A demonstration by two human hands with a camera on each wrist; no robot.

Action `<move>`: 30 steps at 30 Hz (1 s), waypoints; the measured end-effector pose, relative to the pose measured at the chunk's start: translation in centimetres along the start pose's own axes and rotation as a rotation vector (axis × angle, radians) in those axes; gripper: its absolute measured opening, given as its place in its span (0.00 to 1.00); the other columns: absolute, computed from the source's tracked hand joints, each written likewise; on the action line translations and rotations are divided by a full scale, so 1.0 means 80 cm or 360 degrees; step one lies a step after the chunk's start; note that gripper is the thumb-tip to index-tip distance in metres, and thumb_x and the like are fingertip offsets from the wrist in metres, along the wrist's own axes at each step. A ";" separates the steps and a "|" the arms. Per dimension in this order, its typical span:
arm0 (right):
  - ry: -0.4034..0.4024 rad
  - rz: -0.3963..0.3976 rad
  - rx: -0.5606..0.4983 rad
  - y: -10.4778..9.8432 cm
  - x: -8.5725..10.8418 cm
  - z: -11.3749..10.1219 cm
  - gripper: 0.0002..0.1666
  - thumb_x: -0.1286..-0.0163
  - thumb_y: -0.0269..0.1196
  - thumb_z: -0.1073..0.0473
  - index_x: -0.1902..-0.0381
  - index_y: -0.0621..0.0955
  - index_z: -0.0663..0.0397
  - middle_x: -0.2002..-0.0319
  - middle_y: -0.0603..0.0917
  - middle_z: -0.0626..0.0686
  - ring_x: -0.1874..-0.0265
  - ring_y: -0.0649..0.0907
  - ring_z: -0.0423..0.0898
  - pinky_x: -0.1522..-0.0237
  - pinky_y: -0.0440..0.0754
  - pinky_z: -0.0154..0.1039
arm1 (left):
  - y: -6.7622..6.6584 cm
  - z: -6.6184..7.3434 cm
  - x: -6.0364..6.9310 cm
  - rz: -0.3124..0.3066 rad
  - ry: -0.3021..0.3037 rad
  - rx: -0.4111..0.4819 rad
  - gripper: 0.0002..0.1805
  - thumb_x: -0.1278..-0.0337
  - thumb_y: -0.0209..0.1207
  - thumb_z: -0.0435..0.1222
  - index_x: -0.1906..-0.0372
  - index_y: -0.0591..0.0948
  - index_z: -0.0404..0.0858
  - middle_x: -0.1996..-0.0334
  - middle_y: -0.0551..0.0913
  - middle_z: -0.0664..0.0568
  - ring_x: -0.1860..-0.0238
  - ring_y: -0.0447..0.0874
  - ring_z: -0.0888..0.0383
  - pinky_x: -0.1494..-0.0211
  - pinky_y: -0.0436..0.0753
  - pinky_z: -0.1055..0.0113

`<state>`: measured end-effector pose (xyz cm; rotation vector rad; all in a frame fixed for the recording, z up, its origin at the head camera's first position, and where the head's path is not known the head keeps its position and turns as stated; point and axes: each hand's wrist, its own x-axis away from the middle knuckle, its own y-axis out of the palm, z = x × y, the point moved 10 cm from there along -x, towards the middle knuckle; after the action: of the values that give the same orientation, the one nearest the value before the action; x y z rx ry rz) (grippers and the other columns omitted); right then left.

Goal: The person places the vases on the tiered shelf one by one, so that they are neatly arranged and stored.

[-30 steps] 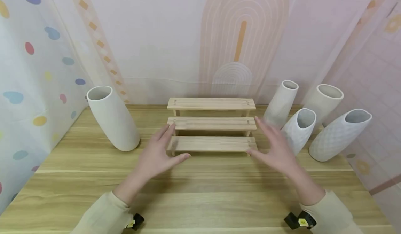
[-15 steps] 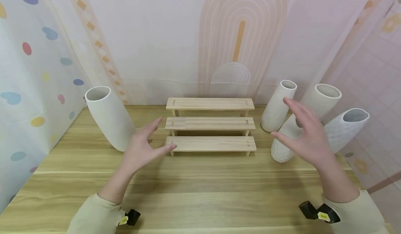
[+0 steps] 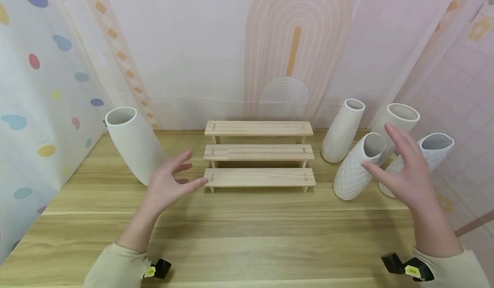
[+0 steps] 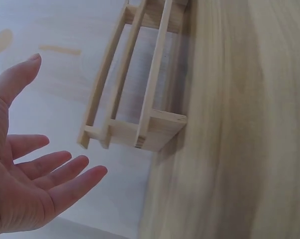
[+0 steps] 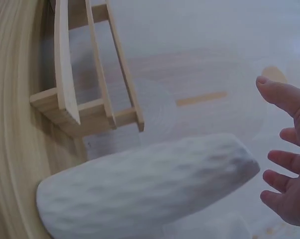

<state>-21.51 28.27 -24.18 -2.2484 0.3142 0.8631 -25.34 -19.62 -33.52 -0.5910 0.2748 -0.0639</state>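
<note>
The person's left hand [image 3: 164,187] and right hand [image 3: 411,178] are both spread, released, thumbs away from fingers. One three-tier wooden stand [image 3: 258,152] rests on the table [image 3: 254,236] between them. One smooth vase [image 3: 133,142] stands beside the left hand; four white vases [image 3: 353,174] cluster near the right, any contact hard to judge.

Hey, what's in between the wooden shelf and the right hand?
A bumpy white vase stands between the wooden shelf and the right hand, as the head view shows.
</note>
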 end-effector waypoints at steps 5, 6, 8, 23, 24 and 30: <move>0.0129 -0.0011 -0.0143 0.004 0.009 0.024 0.54 0.52 0.74 0.76 0.27 0.67 0.58 0.31 0.68 0.64 0.35 0.66 0.33 0.37 0.62 0.21 | 0.012 -0.029 0.002 -0.0052 -0.0123 0.0052 0.48 0.49 0.73 0.48 0.25 0.64 0.37 0.30 0.68 0.43 0.38 0.75 0.42 0.48 0.83 0.50; 0.0167 -0.0024 -0.0191 0.007 0.010 0.029 0.54 0.51 0.73 0.78 0.26 0.65 0.59 0.30 0.67 0.65 0.35 0.66 0.33 0.36 0.63 0.21 | 0.015 -0.034 0.002 -0.0062 -0.0154 0.0058 0.49 0.49 0.73 0.48 0.25 0.64 0.38 0.30 0.69 0.42 0.38 0.75 0.42 0.48 0.83 0.49; 0.0241 -0.0056 -0.0276 0.012 0.013 0.038 0.55 0.49 0.71 0.80 0.25 0.62 0.60 0.30 0.65 0.66 0.35 0.68 0.35 0.37 0.65 0.22 | 0.019 -0.042 0.002 -0.0080 -0.0195 0.0058 0.49 0.50 0.73 0.50 0.25 0.64 0.38 0.31 0.69 0.42 0.38 0.75 0.42 0.47 0.83 0.49; 0.0447 -0.0180 -0.0379 0.044 0.022 0.079 0.43 0.41 0.70 0.73 0.29 0.67 0.56 0.49 0.77 0.38 0.52 0.77 0.32 0.55 0.76 0.20 | 0.051 -0.074 -0.015 -0.0252 -0.0268 0.0274 0.46 0.48 0.74 0.42 0.27 0.65 0.32 0.33 0.70 0.36 0.39 0.76 0.40 0.47 0.82 0.58; 0.0457 -0.0177 -0.0366 0.045 0.022 0.080 0.42 0.41 0.70 0.73 0.30 0.68 0.57 0.50 0.78 0.37 0.53 0.78 0.31 0.55 0.76 0.19 | 0.053 -0.075 -0.015 -0.0259 -0.0272 0.0286 0.46 0.49 0.74 0.42 0.27 0.65 0.32 0.33 0.70 0.36 0.39 0.76 0.40 0.47 0.82 0.58; 0.0505 -0.0123 -0.0310 0.044 0.023 0.081 0.39 0.41 0.72 0.70 0.32 0.70 0.61 0.54 0.78 0.35 0.55 0.78 0.29 0.56 0.75 0.19 | 0.060 -0.080 -0.018 -0.0258 -0.0311 0.0311 0.43 0.50 0.74 0.41 0.29 0.69 0.36 0.37 0.76 0.39 0.42 0.79 0.44 0.47 0.81 0.59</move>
<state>-24.88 30.23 -30.71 -2.5641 0.2954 0.5129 -28.57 -18.90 -40.90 -0.4205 0.0295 -0.1863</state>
